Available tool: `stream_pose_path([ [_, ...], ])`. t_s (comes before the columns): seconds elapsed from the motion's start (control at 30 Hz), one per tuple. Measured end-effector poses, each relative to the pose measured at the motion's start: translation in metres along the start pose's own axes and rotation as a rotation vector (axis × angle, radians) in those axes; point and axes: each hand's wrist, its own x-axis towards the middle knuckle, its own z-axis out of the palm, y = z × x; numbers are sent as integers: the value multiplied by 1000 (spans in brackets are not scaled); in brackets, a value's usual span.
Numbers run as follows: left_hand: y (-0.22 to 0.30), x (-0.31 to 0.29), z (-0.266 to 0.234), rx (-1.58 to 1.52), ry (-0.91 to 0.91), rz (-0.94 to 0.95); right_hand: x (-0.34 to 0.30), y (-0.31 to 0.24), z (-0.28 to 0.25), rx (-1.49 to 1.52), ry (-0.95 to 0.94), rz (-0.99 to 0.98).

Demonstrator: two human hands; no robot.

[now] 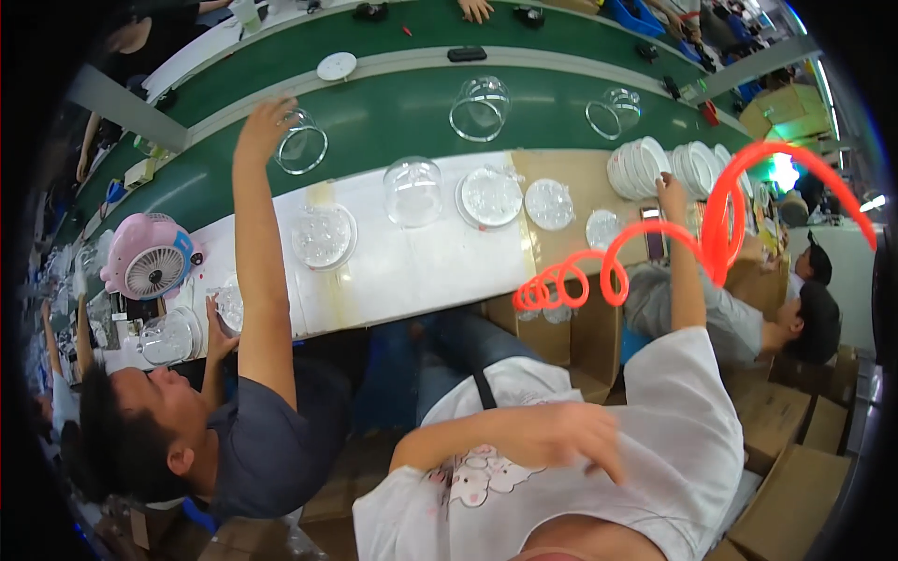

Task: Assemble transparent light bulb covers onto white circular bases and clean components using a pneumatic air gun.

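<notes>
My right arm stretches forward, and my right hand pinches the rim of a round white plate in the nearest stack of white plates. Bent across my chest, my left hand hangs loosely with its fingers apart, and no object shows in it. Two clear-wrapped white discs, one larger than the other, lie left of the stack. Further left is a white plate with clear wrapped material on it. Next to that stands a clear dome.
A coiled red hose hangs before my right arm. Clear domes rest on the green conveyor. At left, a co-worker's hand reaches over a clear ring-rimmed dome. A pink fan and an open cardboard box flank the table.
</notes>
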Motion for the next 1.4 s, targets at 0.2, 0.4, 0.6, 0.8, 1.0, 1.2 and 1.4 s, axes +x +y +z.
stream_pose_path([
  [0.2, -45, -160, -9, 469, 1213, -225, 30, -17, 58, -134, -305, 221],
  [0.4, -22, -208, 8, 540, 1754, 30, -60, -15, -42, 602, -193, 372],
  [0.6, -42, -186, -36, 562, 1760, -83, -137, -90, -180, 1682, 12, 576],
  [0.8, -59, -185, -50, 560, 1723, -138, -290, -211, -189, 1683, -452, 707],
  [1.0, -69, -228, -43, -57, 1602, 77, -338, -383, -53, 1430, -703, 322],
  [1.2, -126, -261, -97, -37, 1773, 59, -272, -373, 102, 969, -511, 198],
  [1.4, -131, -279, -136, 289, 2007, -24, -172, -302, 84, 1442, -38, 1141],
])
